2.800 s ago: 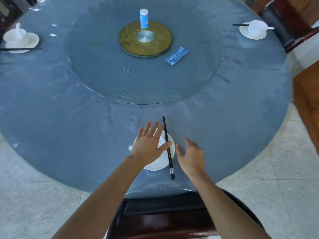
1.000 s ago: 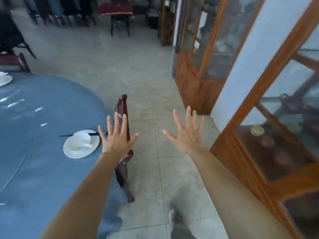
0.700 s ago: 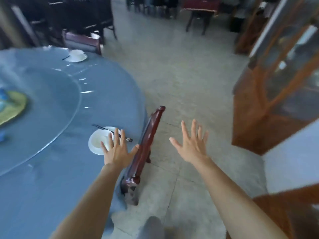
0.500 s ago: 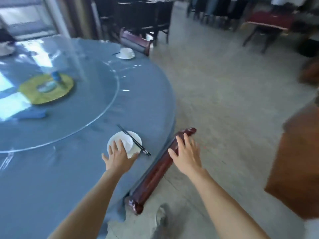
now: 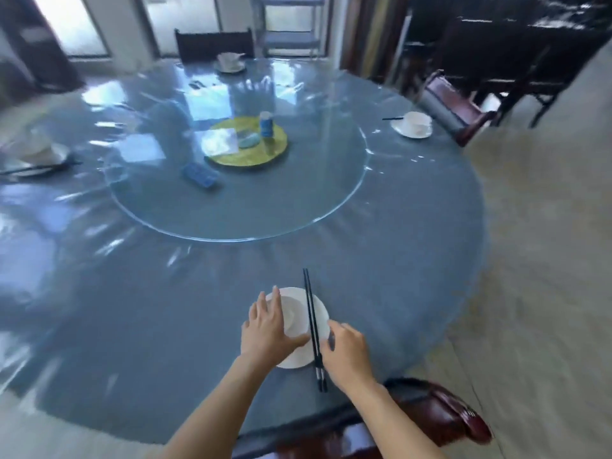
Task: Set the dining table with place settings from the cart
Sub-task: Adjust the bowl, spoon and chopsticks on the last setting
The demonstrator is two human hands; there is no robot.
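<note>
The round white ceramic plate [image 5: 299, 354] with a small white bowl [image 5: 294, 318] on it is judged to be hard, smooth, fairly light and breakable, so it is best being taken at opposite rims and slid gently over the glossy blue tablecloth [image 5: 397, 260]. The pair of thin black chopsticks [image 5: 312, 323] with pale grey ends is judged stiff, light and apt to roll; they are best being pinched near the lower third.

The setting is lying at the near table edge, just beyond a dark red wooden chair back [image 5: 440, 419]. The chopsticks are resting across the plate's right side, pointing away.

The left hand [image 5: 268, 329] is being held half-open, fingers draped over the bowl's left side, nothing visibly clasped. The right hand [image 5: 346, 351] is loosely curled just beside the chopsticks; whether they are being pinched cannot be told.
</note>
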